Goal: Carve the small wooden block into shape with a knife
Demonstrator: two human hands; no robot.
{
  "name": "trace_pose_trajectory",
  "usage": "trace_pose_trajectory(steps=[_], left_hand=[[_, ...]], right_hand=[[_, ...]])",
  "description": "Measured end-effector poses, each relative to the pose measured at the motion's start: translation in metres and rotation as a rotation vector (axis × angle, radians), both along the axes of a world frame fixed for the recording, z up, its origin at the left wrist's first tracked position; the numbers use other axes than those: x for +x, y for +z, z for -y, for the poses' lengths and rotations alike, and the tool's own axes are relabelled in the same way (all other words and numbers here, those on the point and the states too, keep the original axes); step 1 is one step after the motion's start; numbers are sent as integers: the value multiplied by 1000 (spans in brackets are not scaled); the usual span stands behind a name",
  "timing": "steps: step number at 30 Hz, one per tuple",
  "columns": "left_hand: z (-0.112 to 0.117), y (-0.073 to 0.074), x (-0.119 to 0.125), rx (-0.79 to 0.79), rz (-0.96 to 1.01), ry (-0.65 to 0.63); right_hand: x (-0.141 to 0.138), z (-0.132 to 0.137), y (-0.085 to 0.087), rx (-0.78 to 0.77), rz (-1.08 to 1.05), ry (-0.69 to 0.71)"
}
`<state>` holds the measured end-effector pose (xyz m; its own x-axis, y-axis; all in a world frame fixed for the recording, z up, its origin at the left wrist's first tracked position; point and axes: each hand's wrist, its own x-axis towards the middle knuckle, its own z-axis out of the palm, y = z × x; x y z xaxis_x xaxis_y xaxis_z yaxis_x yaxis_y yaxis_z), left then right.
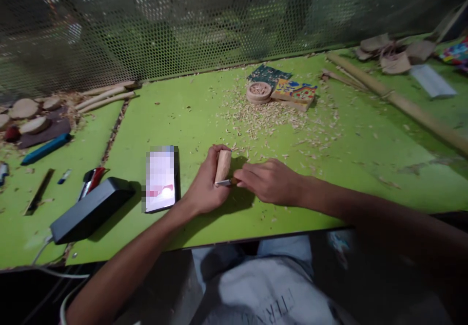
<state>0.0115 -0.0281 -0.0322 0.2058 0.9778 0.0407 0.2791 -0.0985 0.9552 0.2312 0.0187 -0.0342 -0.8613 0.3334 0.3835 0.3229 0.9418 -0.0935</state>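
My left hand [210, 188] is closed around a short pale piece of wood [223, 165], its upper end sticking up past the fingers. In my right hand [268, 181] is a small carving knife [226, 182] with a wooden handle, mostly hidden by the fingers. The knife's short metal blade points left and lies against the lower part of the wood, near the left palm. Both hands are above the green table close to its front edge. Left of them a lit phone [161, 181] lies face up.
Wood shavings [263, 120] surround a round wooden dish [259, 92] and a painted block [296, 93]. A black box with a cable [93, 210], a utility knife [89, 181] and a blue tool [46, 148] lie left. A bamboo pole [398, 100] crosses the right side; perforated mesh [190, 27] stands behind.
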Motion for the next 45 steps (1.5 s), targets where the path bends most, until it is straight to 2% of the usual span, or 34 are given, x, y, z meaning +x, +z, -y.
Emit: trace_pose_trajectory(steps=[4, 8, 17, 21, 29, 35, 45], left_hand=[[2, -1, 1, -21, 42, -14], [3, 2, 1, -32, 64, -49], [1, 5, 5, 81, -191, 50], [1, 8, 6, 50, -235, 137], [0, 10, 8, 23, -185, 121], [0, 13, 8, 53, -307, 202], [0, 14, 8, 31, -499, 223]], right_hand=[[-1, 3, 0, 46, -15, -29], [-1, -1, -1, 23, -7, -34], [1, -3, 3, 52, -20, -45], [0, -2, 3, 104, -1, -74], [0, 0, 1, 147, 7, -53], [0, 0, 5, 176, 40, -48], [1, 2, 9, 156, 157, -104]])
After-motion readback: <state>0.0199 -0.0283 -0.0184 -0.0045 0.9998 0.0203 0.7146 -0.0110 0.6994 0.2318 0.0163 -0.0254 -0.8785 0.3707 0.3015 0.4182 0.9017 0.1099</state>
